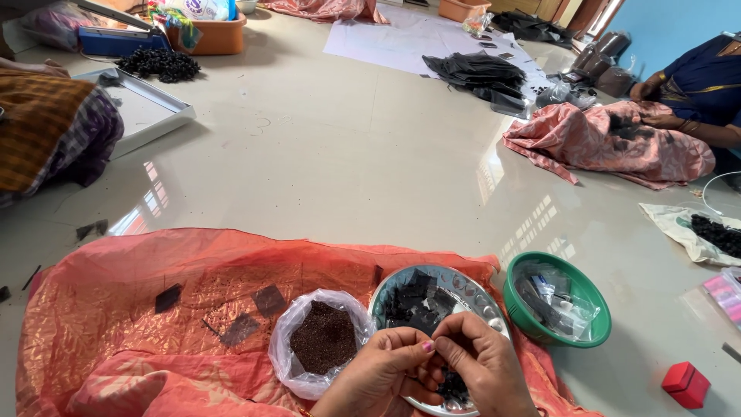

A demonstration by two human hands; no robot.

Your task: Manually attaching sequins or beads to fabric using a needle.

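Home floor used as craft workshop: polished tile floor [347, 154], cloths [610, 143] at 2 o'clock, seated co-worker [706, 81], tubs [216, 35] at 11 o'clock.

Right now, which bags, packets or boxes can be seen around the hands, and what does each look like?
Clear plastic bag: left of the hands, open, full of dark brown grains.
Green bowl: to the right, round, holding small clear packets.
Red box: far right on the floor, small cube.
Printed white bag: top left, in an orange tub.
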